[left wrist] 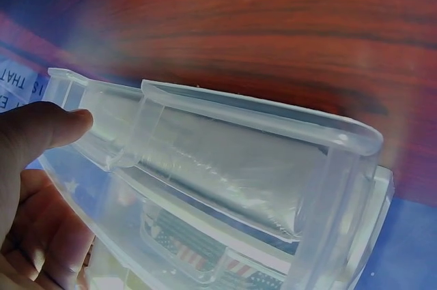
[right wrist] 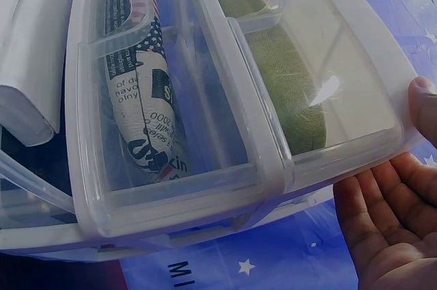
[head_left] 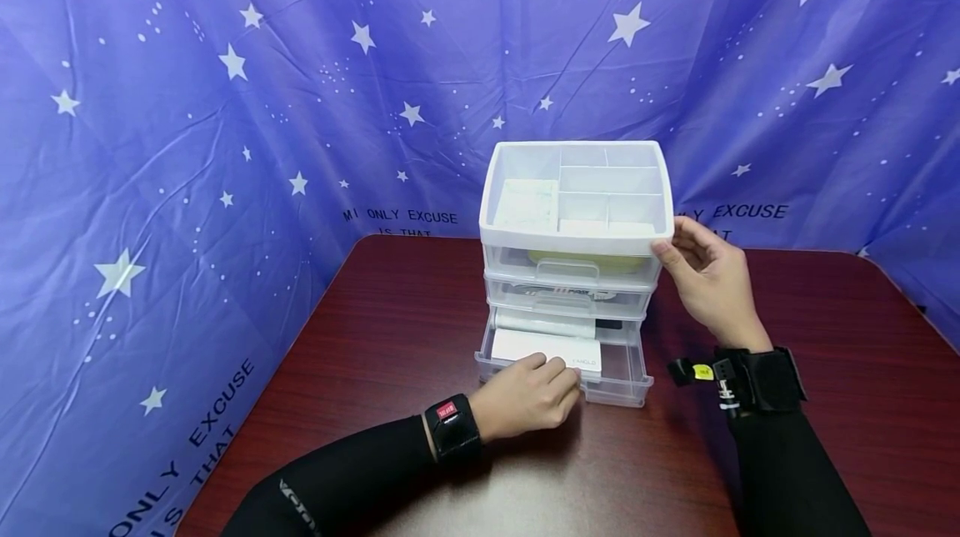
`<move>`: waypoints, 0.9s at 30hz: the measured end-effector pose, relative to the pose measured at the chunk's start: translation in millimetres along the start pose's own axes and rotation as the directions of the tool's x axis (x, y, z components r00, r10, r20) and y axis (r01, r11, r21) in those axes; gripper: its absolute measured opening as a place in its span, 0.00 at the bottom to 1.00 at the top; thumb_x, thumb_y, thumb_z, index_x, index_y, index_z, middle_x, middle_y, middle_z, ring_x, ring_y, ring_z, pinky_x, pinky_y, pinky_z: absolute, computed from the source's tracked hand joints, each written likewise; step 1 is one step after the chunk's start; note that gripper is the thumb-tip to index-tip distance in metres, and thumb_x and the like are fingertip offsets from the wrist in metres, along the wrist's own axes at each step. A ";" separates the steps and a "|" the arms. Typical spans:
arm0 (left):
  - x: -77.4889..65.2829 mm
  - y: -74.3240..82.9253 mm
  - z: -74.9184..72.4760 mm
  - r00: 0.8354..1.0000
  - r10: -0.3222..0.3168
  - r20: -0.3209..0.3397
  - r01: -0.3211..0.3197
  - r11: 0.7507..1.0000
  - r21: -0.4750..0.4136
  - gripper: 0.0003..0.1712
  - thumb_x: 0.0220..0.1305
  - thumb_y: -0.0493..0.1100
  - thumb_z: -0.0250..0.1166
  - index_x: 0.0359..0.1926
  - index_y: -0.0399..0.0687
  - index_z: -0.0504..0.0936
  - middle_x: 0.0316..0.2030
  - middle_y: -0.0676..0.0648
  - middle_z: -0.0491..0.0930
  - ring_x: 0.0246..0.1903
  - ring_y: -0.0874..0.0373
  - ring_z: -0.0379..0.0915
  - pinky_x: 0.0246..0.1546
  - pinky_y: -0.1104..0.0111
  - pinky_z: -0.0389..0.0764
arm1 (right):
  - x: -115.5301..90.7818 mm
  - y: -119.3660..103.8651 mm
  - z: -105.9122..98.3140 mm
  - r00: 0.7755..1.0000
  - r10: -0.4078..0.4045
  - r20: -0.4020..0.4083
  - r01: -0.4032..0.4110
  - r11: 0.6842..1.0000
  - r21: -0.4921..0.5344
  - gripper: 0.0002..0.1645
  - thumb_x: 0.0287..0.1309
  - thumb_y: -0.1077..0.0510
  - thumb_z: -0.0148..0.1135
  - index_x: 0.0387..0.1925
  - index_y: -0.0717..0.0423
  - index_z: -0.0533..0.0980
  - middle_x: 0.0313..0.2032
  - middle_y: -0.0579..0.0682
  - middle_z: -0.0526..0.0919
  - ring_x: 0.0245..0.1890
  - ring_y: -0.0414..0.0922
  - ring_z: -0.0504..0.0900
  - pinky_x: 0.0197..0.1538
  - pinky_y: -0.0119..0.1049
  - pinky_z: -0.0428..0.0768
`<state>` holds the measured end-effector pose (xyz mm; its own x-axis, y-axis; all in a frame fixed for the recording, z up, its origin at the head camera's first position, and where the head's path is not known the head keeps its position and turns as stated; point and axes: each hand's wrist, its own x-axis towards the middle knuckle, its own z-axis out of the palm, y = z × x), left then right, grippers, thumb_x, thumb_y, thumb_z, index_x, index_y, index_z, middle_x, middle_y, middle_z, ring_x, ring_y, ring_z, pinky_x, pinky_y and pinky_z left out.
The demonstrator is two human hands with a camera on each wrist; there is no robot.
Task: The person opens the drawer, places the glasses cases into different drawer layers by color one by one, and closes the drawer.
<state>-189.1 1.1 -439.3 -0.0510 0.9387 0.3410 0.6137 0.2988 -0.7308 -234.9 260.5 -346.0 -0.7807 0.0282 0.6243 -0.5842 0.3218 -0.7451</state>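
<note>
A white plastic drawer unit (head_left: 577,235) with clear drawers stands on the table. Its bottom drawer (head_left: 622,383) is pulled partway out and holds a white box (head_left: 525,345) with small lettering. My left hand (head_left: 528,395) grips the front of that drawer, its curled fingers covering part of the front wall. In the left wrist view the thumb (left wrist: 65,126) lies against the clear front. My right hand (head_left: 708,278) holds the unit's top right corner, thumb at the front edge and fingers along the side.
The middle drawer holds a pouch with flag and letter print (right wrist: 140,99). A green item (right wrist: 290,85) lies in the upper drawer. The divided top tray (head_left: 618,178) has several compartments. Behind the dark red table (head_left: 405,337) hangs a blue star curtain (head_left: 450,62).
</note>
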 end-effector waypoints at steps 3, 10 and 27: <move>0.5 -2.1 1.3 1.000 0.002 0.010 -0.002 1.000 0.007 0.20 0.74 0.37 0.43 0.33 0.51 0.81 0.35 0.55 0.75 0.28 0.62 0.67 0.23 0.75 0.68 | 0.1 -0.5 0.0 1.000 -0.001 -0.003 0.001 1.000 -0.006 0.21 0.63 0.66 0.62 0.55 0.74 0.73 0.42 0.56 0.82 0.42 0.38 0.81 0.45 0.20 0.78; 4.4 -14.6 -3.7 1.000 0.002 -0.011 -0.002 1.000 0.021 0.23 0.73 0.34 0.40 0.34 0.52 0.82 0.33 0.55 0.75 0.28 0.63 0.67 0.22 0.77 0.67 | 0.5 -0.6 0.0 1.000 0.002 -0.006 -0.002 1.000 0.005 0.21 0.63 0.67 0.62 0.55 0.75 0.73 0.43 0.61 0.81 0.42 0.39 0.81 0.45 0.21 0.78; 11.1 -30.5 -4.5 1.000 -0.001 -0.009 0.002 0.998 0.062 0.15 0.71 0.39 0.50 0.36 0.53 0.84 0.33 0.56 0.76 0.28 0.64 0.68 0.22 0.78 0.68 | 0.2 0.5 -0.8 1.000 -0.001 0.000 0.001 1.000 -0.011 0.21 0.63 0.66 0.62 0.55 0.73 0.73 0.43 0.52 0.82 0.43 0.37 0.81 0.45 0.20 0.78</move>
<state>-204.9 1.7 -410.6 -0.0443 0.9367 0.3473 0.5638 0.3104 -0.7653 -235.1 261.4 -346.1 -0.7802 0.0275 0.6250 -0.5825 0.3323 -0.7418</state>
